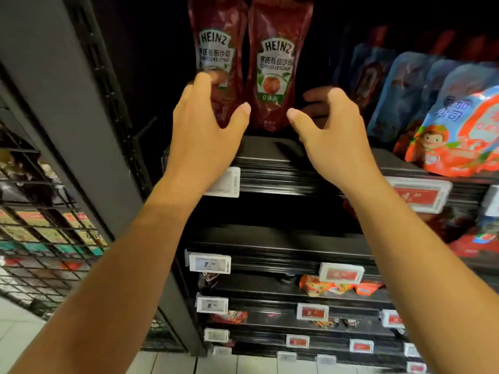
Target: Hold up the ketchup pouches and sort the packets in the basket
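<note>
Two dark red Heinz ketchup pouches stand upright side by side on a black store shelf. My left hand reaches up to the left pouch, its fingers spread in front of the pouch's lower half and thumb pointing at the gap between the pouches. My right hand hovers just right of the right pouch, fingers loosely curved, thumb close to the pouch's lower edge. Neither hand grips anything.
Blue and orange sauce pouches lean in a row on the same shelf to the right. Price tags line the shelf edges, with lower shelves below. A dark upright post and a wire-mesh rack stand left.
</note>
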A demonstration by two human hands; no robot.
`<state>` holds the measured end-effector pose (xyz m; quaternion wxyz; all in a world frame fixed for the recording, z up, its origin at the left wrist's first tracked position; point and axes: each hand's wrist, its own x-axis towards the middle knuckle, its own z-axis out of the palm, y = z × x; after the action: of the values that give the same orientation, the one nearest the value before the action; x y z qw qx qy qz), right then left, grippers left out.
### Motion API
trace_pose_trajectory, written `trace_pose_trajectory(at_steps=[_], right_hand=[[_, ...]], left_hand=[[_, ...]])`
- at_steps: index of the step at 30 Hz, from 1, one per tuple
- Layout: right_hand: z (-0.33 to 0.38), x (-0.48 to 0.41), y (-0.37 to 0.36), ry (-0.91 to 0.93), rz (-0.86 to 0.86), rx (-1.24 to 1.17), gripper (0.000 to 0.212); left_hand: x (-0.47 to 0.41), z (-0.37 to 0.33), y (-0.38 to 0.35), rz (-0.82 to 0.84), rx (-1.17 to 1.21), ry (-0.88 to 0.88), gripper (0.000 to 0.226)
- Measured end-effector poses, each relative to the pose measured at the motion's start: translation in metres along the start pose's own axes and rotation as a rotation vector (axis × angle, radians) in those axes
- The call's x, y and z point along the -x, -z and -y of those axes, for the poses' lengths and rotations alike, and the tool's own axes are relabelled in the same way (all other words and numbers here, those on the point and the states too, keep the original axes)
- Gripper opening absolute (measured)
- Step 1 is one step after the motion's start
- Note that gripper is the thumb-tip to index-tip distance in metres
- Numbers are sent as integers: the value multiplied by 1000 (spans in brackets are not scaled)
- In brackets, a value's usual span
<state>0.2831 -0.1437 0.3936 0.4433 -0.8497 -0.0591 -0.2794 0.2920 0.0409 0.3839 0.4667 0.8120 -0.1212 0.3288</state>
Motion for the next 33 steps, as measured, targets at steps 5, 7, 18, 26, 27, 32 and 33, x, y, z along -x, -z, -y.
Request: trace_pose_trajectory(at_steps=[5, 7, 18, 26, 27, 32, 33], right_hand=[[3, 48, 18, 159, -125, -231, 12], [-5, 69, 27, 158, -146, -276, 12], [-79, 231, 122, -158, -349, -252, 18], [-115, 385, 195, -503, -513, -173, 13], [-117, 401, 204, -538, -542, -167, 11], [-126, 476, 238, -700, -702, -144, 13], [-126, 489, 243, -730, -730, -136, 10]], left_hand=[[39, -26, -13, -19, 263, -130, 29], [59, -31, -20, 1, 339, -155, 28], [211, -70, -96, 492, 556, -21, 27], [336, -119, -156, 848, 690, 156, 21], [349, -126, -163, 891, 696, 181, 22], [414, -160, -196, 1135, 736, 250, 27], [425, -165, -201, 1180, 735, 255, 26]])
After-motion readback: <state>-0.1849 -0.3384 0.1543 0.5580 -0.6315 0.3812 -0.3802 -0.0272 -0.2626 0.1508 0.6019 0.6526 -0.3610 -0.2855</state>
